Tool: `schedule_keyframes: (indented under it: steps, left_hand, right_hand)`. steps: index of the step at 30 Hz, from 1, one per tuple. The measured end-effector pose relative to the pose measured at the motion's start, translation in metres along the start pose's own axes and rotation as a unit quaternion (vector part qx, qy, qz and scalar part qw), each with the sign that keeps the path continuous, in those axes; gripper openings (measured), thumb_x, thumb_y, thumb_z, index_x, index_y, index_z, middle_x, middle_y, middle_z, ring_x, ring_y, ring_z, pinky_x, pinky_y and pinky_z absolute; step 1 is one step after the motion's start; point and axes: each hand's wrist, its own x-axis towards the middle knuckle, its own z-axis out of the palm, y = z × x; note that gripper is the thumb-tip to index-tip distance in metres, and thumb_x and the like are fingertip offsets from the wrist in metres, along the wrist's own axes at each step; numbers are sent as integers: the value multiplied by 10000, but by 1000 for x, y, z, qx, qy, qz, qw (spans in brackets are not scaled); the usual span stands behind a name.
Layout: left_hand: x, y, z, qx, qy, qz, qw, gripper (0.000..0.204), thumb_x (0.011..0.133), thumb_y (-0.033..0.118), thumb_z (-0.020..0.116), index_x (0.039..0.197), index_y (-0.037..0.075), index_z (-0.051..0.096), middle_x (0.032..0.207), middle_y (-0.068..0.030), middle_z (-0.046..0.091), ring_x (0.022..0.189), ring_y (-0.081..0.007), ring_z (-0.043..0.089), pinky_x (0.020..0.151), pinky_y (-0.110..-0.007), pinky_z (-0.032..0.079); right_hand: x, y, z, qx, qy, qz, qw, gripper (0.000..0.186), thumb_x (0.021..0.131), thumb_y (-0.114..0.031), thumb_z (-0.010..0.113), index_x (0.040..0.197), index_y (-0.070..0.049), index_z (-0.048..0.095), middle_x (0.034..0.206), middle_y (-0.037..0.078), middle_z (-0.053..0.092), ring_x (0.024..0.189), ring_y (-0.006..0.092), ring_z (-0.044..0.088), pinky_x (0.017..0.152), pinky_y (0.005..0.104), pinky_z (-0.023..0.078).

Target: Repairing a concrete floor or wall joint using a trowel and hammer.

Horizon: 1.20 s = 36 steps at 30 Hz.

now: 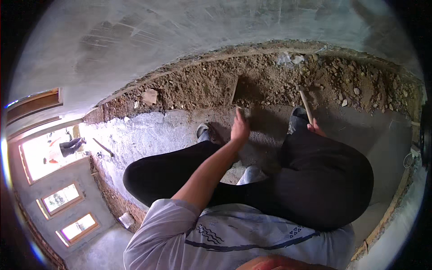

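My left hand (240,128) is closed around the short handle of a flat-bladed tool (234,91). Its thin blade stands almost edge-on against the brown rubble strip (198,83), beside a dark shadow. Over by my right knee, my right hand (317,129) grips the lower end of a wooden-handled hammer (306,106). The hammer's small head points at the rubble, and my knee partly covers that hand.
A grey plastered wall (180,27) rises beyond the rubble. I sit with bent legs on a grey concrete floor (139,130). Pale stones and a flat broken piece (150,96) lie in the strip. At left, another person (67,146) is by a bright opening, near a stick (103,147).
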Motion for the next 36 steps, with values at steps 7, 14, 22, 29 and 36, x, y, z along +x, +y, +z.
schedule_keyframes:
  steps: [7,14,22,29,36]
  left_hand:
    - [-5,40,-47,-41,-181,16,983,722,991,164,522,1610,136,150,1321,-271,529,1155,-485,591,922,-540,514]
    - [84,-151,-91,-379,150,-199,891,401,1046,358,521,1296,45,550,988,-170,670,846,-318,639,798,-434,501]
    - [112,-171,-135,-536,155,-280,781,254,1019,341,589,898,131,515,609,26,434,474,-122,448,406,-295,333]
    - [94,-241,-162,-449,126,-321,824,166,978,245,584,946,105,502,656,-2,479,508,-137,499,413,-308,374]
    - [131,-192,-129,-506,1,-292,812,169,901,119,660,913,103,493,713,-33,538,546,-152,536,481,-315,472]
  right_hand:
    - [-26,7,17,139,75,-46,986,922,926,-626,597,1588,-67,281,1147,171,644,1064,322,624,861,413,468]
    - [3,-51,41,164,114,-94,975,941,891,-683,594,1574,-91,328,1149,165,640,1096,329,618,915,432,475]
    - [-2,9,45,108,166,-78,977,979,854,-790,569,1530,-107,382,1186,162,644,1101,347,615,943,473,490]
    - [-39,-39,59,181,268,-101,941,724,990,-556,560,1456,-7,492,1161,217,681,1092,319,654,920,427,494]
    - [-25,27,12,51,93,-45,993,762,984,-646,533,1561,-172,381,1148,99,655,957,295,641,857,405,519]
